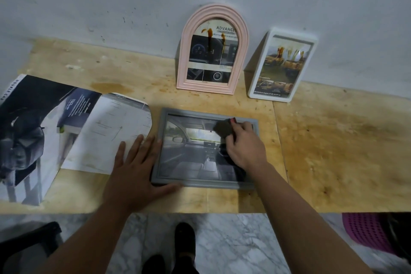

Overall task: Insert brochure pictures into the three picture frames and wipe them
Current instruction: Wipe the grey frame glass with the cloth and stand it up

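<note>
Spanning the view: worn pale plywood tabletop (333,140), stained amber, butting against a scuffed grey wall (89,6). Lying open at far left: large glossy car brochure (55,131), one page cut away in a curve. Lying flat at centre, near the front edge: grey rectangular picture frame (201,184), already holding a car-interior print. Leaning upright against the wall behind it: pink arched plastic frame (184,62), print inside, brown drips running down its glazing; just beside it to the right, white rounded-corner frame (258,87), also filled, also smeared brown up top. Pressing flat, fingers spread, nothing grasped: left hand (133,171), palm on the table and thumb against the grey frame's near-left corner, pinning it. Pinching closed on a small dark wiping cloth (223,129): right hand (243,147), rubbing the glazing's upper right. Judging the grey frame light and stiff, prone to sliding on bare plywood, hence the bracing. Glazing likely slick and scratchable; better gripping by the moulded rim than touching the pane. Two stained frames apparently awaiting wiping; being propped only, probably tipping easily if pushed.
</note>
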